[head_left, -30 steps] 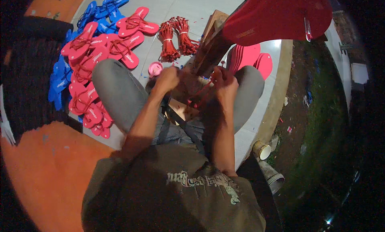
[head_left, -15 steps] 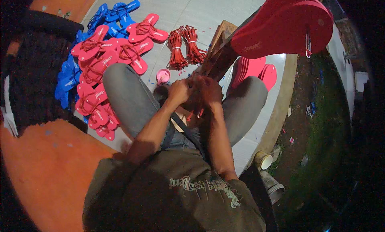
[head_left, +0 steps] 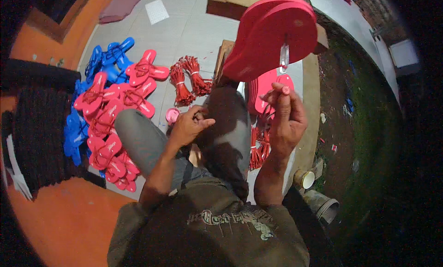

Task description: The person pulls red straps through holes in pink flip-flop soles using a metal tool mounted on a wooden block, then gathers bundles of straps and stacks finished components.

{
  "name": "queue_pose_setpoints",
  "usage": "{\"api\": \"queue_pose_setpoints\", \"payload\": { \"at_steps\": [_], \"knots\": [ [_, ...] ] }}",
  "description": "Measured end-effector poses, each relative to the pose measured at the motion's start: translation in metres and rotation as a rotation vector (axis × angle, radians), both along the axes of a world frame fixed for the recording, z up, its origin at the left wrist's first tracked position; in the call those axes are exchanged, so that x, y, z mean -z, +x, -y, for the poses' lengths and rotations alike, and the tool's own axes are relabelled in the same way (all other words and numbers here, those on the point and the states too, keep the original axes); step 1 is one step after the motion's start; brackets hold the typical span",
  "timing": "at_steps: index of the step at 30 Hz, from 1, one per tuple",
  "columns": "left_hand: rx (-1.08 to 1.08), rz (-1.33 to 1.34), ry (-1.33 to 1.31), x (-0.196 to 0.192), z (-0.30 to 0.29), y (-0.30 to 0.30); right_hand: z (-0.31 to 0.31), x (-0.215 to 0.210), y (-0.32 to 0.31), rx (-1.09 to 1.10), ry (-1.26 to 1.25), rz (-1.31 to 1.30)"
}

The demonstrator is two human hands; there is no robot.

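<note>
My right hand [head_left: 290,121] is raised on the right, below a pair of thick pink sandal soles [head_left: 272,36]. Its thumb and fingers pinch together at the tips, where a small pinkish bit shows; I cannot make out what it is. A thin metal loop [head_left: 284,57] sticks out of a hole in the nearer sole, just above those fingertips. Over my lap, my left hand [head_left: 186,128] has loosely curled fingers with the thumb standing apart, and nothing shows in it. Beside it on the floor is a small round pink container [head_left: 172,115].
Pink sandals [head_left: 108,117] with red straps and blue sandals [head_left: 74,133] are piled at left. Bundles of red straps [head_left: 183,89] lie ahead. More pink soles [head_left: 260,89] are stacked beside my right leg. A wooden beam [head_left: 228,3] stands behind; buckets [head_left: 304,179] sit at right.
My hands, together at the wooden piece before, are now apart. The right one has moved up and right toward the soles. The whole view has shifted, showing more floor ahead.
</note>
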State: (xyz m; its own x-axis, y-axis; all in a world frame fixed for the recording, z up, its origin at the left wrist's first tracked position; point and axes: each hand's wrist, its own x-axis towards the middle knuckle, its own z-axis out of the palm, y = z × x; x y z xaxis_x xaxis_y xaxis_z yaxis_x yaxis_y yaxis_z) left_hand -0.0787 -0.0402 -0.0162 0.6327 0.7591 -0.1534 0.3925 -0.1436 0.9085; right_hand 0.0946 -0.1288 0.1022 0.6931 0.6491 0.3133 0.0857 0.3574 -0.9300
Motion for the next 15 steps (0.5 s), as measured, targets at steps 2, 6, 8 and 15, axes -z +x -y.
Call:
{"api": "queue_pose_setpoints", "payload": {
  "at_steps": [2, 6, 8, 15],
  "knots": [
    [0.064, -0.159, 0.069, 0.007, -0.004, -0.002, -0.006, -0.021, 0.008, -0.024, -0.021, 0.036],
    [0.092, -0.277, 0.092, 0.033, 0.004, -0.007, -0.017, -0.026, 0.015, -0.071, -0.027, 0.128],
    [0.118, -0.307, 0.106, 0.047, 0.010, -0.009, -0.016, -0.024, 0.020, -0.121, -0.026, 0.131],
    [0.255, -0.428, 0.108, 0.113, 0.018, -0.026, -0.010, -0.042, 0.030, -0.265, -0.225, 0.207]
  ]
}}
